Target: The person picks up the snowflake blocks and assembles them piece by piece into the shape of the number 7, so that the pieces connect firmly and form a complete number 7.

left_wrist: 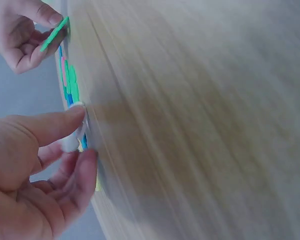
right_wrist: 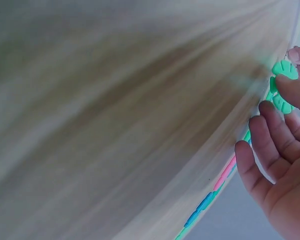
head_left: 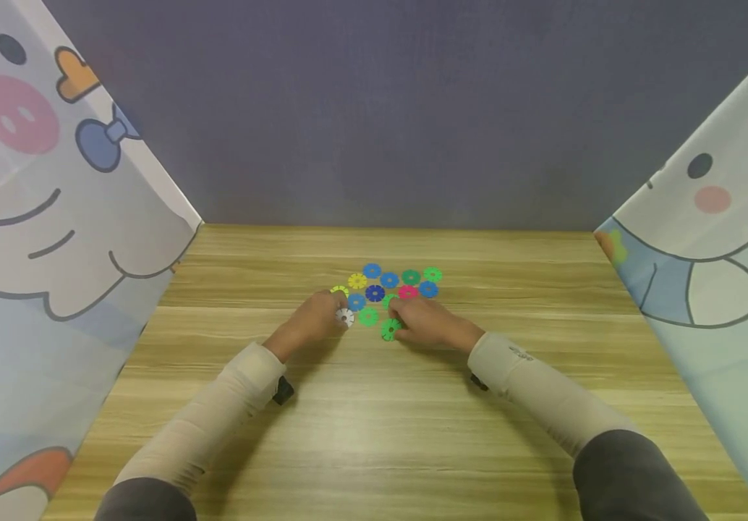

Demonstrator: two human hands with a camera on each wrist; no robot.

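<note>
Right hand (head_left: pixel 425 320): narrow pinch, thumb against fingers, on a notched green disc (head_left: pixel 389 331). Left-wrist view shows this disc tilted relative to the tabletop; whether its edge touches the wood, cannot tell. Left hand (head_left: pixel 312 318): pinch on a white disc (head_left: pixel 346 317), thumb on one side, fingertips on the other.

Both held discs sit at the near side of a loose cluster on the table (head_left: pixel 374 420). Just beyond and between the hands: a second green disc (head_left: pixel 368 316) and a light blue disc (head_left: pixel 357 302). Behind these, a dark blue disc (head_left: pixel 375 293) and a yellow disc (head_left: pixel 357 281); a pink disc (head_left: pixel 408 291) lies just beyond the right hand. Loose pieces appear to lie flat, near one another, presumably so that either hand can reach them with little travel.

Reason for the grip, as judged: thin pieces offer little to grasp, so thumb and fingertips suit them better than a full palm; much of each held disc is thereby left uncovered.

Pose: forearms come in from the lower corners and converge, hands near each other but apart. Right-wrist view: the right hand's outer fingers are spread loosely, apparently clear of the held disc.
</note>
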